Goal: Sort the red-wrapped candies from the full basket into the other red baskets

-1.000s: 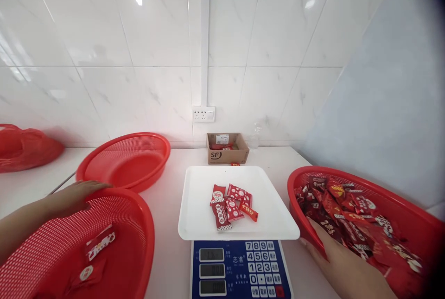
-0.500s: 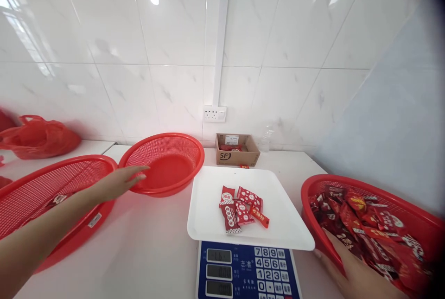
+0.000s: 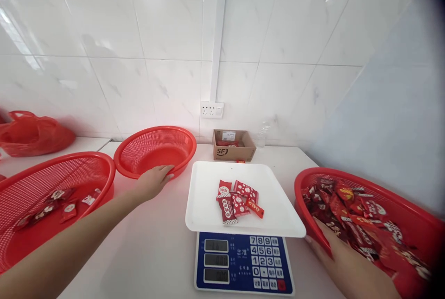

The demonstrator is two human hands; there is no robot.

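My left hand [image 3: 155,183] is at the near rim of a round red plastic basket [image 3: 125,148], fingers over the edge and thumb below, gripping it. No contents show inside this basket. My right hand [image 3: 342,255] grips the near left rim of another red basket [image 3: 301,187], thumb outside and fingers inside. That basket holds many wrapped snacks [image 3: 351,215] in red and dark packets. Between my hands stands a digital scale [image 3: 243,262] with a white tray [image 3: 278,218]. Several small red snack packets [image 3: 238,201] lie in a group on the tray.
A third red basket [image 3: 100,164] at the left holds several packets [image 3: 52,204]. Behind the scale stand an open cardboard box [image 3: 234,151] and a clear plastic bottle [image 3: 262,136]. A red plastic bag [image 3: 34,134] rests far left. A socket [image 3: 212,110] is on the tiled wall.
My left hand has moved right and closed on the middle basket's near rim, and that basket has shifted slightly left and back. My right hand keeps its grip. The view has shifted slightly.
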